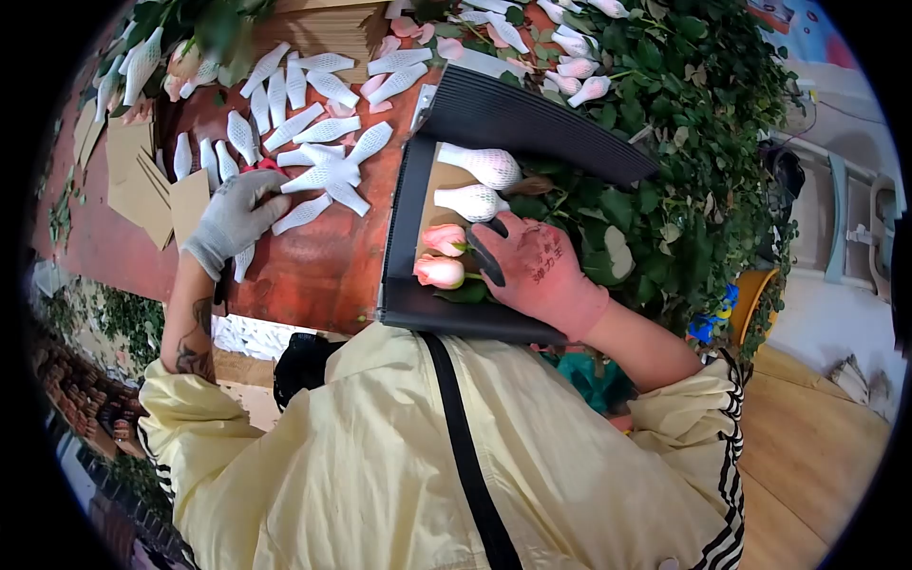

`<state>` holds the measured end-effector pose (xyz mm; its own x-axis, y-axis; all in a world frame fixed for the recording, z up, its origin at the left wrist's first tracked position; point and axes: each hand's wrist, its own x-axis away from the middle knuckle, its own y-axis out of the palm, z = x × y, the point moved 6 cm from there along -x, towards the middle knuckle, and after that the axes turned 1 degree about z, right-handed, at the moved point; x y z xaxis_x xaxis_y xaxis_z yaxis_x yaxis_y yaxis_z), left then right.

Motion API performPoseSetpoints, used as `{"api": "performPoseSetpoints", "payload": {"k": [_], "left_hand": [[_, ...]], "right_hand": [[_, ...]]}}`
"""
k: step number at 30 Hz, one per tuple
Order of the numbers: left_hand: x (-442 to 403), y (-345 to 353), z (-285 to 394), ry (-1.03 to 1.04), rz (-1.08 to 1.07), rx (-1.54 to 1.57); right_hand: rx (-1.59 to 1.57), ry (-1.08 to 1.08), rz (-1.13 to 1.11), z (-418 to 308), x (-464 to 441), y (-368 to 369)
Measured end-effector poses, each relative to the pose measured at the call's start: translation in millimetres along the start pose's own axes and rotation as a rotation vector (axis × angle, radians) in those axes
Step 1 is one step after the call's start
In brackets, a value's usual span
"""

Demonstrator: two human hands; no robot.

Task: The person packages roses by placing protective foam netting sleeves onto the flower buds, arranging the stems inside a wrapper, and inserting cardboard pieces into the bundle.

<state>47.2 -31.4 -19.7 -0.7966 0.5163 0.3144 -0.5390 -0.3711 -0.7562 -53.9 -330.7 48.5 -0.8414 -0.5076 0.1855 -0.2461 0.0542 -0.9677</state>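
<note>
My left hand [237, 217], in a grey glove, reaches into a pile of white foam net sleeves [323, 171] with thumb and fingers curled. Something red shows at its fingertips; what it grips is hidden. My right hand [537, 266], in a pink-red glove with dark fingertips, is closed at the stem end of a pink rose [443, 239]. Just below lies another pink rose [439, 272]. Beside them, two rose heads wear white net sleeves, an upper one [484, 167] and a lower one [470, 202]. All four heads rest over a cardboard strip [446, 178] in a black ribbed holder [404, 218].
Cardboard pieces [138, 180] lie at the left of the red table [313, 275], with a cardboard stack [318, 38] at the back. Leafy stems [684, 123] fill the right side, with several netted roses [579, 71] above. Loose petals [408, 27] are scattered about.
</note>
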Motion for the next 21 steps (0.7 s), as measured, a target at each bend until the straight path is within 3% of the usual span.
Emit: {"api": "performPoseSetpoints", "payload": {"k": [2,3,4,5,6,11,15,16,17,19,21], "left_hand": [[17,-32,34,-0.036,0.226,-0.155],[28,-14,91,-0.017,0.178,0.234],[34,-39,127,0.308,0.388,-0.017],[42,-43,150,0.498,0.414,-0.19],[33,-33,183,0.283,0.148,-0.276],[37,35,221,0.413,0.018,-0.076],[38,42,221,0.392,0.045,-0.145],[38,42,222,0.386,0.026,-0.156],[38,42,223,0.378,0.008,-0.168],[38,42,224,0.364,-0.022,-0.183],[37,45,224,0.36,-0.051,-0.196]], "right_hand": [[0.034,0.047,-0.065,0,-2,0],[0.052,0.067,-0.222,1,29,-9],[0.053,0.028,-0.142,-2,14,-5],[0.062,-0.005,-0.075,-5,2,-3],[0.072,-0.009,-0.071,-6,1,-4],[0.071,0.052,-0.032,-1,2,-4],[0.137,0.029,-0.079,-8,4,-16],[0.193,-0.048,0.127,-12,12,-24],[0.194,-0.05,0.137,-13,9,-26],[0.138,-0.026,-0.132,-12,5,-13],[0.143,-0.051,-0.081,-14,6,-18]]}}
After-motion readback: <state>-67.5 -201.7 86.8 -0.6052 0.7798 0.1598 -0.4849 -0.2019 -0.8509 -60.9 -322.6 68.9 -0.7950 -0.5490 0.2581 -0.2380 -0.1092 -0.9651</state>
